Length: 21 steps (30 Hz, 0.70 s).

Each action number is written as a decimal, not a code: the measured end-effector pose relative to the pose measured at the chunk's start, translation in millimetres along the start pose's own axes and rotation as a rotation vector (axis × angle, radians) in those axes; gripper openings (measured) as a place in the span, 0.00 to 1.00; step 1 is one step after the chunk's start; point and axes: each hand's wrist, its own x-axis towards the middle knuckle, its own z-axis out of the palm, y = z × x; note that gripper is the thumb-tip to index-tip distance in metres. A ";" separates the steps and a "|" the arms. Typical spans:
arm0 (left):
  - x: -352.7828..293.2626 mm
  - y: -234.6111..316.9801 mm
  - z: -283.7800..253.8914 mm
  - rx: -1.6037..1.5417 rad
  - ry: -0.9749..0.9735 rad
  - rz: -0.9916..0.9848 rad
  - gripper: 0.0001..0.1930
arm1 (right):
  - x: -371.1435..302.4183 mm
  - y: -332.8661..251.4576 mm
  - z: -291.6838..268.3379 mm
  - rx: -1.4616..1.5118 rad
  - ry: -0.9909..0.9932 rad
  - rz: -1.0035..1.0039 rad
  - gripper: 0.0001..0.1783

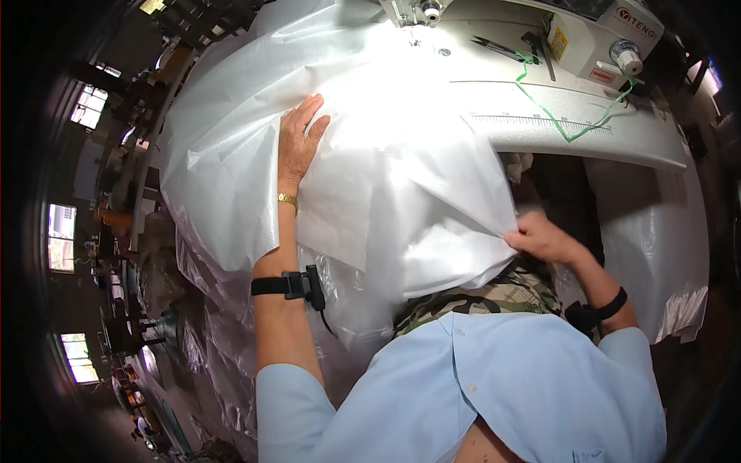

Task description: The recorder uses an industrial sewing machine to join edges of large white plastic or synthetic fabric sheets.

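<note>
A large white woven plastic sheet [340, 231] spreads over the table and hangs down across my lap. My left hand [299, 137] lies on it with the fingers stretched out, and a fold of the sheet stands along that wrist. At the sheet's right edge, my right hand [543, 238] is closed on the material and draws it into creases. Above the sheet, at the top, is the needle area of a sewing machine [417, 35], under a bright light that washes out part of the white surface.
Tweezers [498, 50] and a dark metal tool [540, 55] lie on the machine bed. A green string [570, 137] loops over the ruled table edge [648, 154]. More white sheeting [648, 247] hangs at the right. Crumpled clear plastic [224, 339] lies at lower left.
</note>
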 end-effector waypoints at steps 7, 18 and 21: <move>-3.1 18.7 -7.5 -0.059 -0.059 -0.125 0.30 | -3.7 5.2 -14.5 -0.401 0.479 0.006 0.15; -52.9 95.6 -33.6 -0.135 0.021 -0.073 0.23 | 103.5 -87.9 67.5 1.066 0.356 -0.311 0.18; -87.5 130.1 -44.8 -0.191 0.104 -0.179 0.18 | 102.9 -90.7 71.6 1.099 0.042 -0.480 0.14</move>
